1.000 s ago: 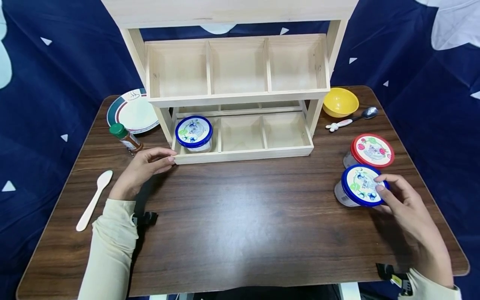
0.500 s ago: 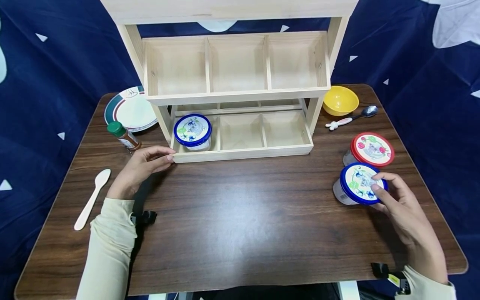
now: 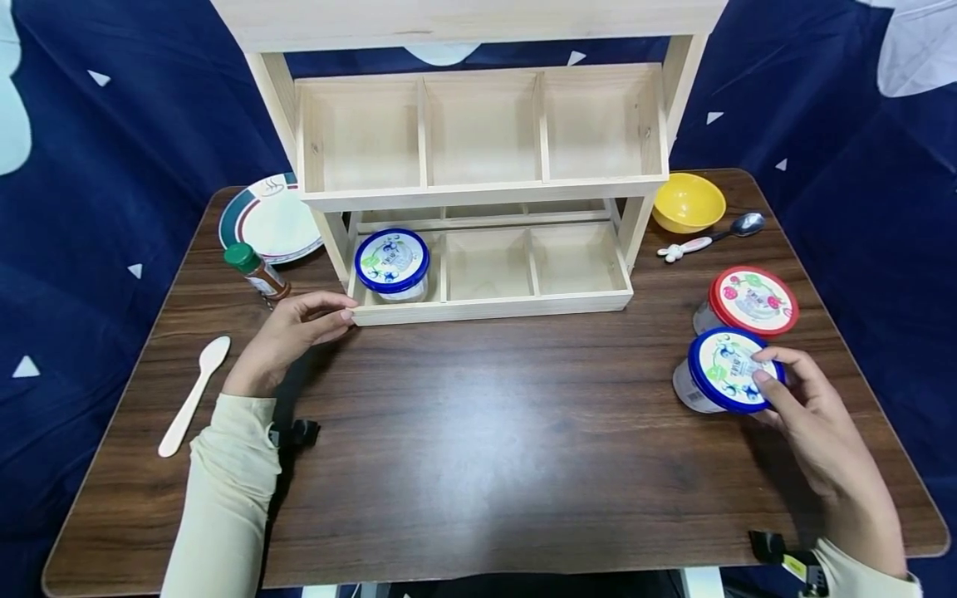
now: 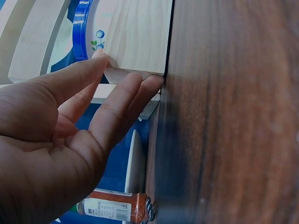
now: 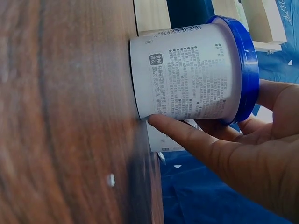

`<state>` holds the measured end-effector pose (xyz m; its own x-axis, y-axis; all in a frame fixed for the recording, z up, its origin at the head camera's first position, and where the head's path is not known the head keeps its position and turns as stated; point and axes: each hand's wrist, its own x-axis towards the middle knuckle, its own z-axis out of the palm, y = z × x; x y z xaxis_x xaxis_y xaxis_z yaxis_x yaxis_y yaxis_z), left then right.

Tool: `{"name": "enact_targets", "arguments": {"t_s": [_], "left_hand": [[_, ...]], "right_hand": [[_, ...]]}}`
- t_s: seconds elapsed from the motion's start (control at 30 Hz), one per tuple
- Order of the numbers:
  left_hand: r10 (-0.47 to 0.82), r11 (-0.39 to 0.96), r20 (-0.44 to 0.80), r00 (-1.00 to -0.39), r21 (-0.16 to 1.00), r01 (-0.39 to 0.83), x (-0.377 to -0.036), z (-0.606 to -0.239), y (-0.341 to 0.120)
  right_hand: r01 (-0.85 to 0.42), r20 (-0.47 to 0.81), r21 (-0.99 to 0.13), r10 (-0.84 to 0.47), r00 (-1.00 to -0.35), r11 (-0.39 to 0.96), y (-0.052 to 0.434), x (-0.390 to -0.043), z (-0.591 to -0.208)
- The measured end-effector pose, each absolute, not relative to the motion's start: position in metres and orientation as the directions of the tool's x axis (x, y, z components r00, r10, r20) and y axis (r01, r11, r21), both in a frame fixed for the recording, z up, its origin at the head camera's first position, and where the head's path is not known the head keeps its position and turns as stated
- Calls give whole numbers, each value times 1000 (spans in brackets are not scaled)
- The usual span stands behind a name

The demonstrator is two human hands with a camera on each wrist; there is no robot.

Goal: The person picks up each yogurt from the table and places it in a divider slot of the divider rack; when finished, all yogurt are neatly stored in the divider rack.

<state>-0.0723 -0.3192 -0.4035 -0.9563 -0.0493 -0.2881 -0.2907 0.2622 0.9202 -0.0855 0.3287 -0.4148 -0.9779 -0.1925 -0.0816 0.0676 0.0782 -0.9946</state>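
Nearest to us, our right hand wraps its fingers round the blue-lidded tub standing on the table, the thumb low against the white side wall and the other fingertips at the lid's rim, so the tub sits right inside our grasp. Just beyond those fingers, touching or almost touching the tub, stands a red-lidded tub. Across the table our left hand lies with its fingers straight and close together, their tips pressed on the front left corner of the wooden rack, holding nothing. Just past those fingertips, in the rack's lower left compartment, sits a second blue-lidded tub. To the outer side of that hand a wooden spoon lies flat, and a little beyond the knuckles a green-capped spice bottle leans near a plate. Farther off on the right hand's side, beyond the red-lidded tub, a metal spoon lies beside a yellow bowl.
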Motion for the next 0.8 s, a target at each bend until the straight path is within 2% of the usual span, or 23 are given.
{"name": "enact_targets", "arguments": {"t_s": [0.37, 0.8], "left_hand": [[-48, 270, -318, -947, 908, -319, -75, -406, -321], [-43, 268, -311, -949, 912, -311, -74, -405, -322]], "right_hand": [[37, -61, -991, -187, -980, 127, 328, -85, -413], [-21, 5, -997, -203, -979, 79, 327, -86, -402]]}}
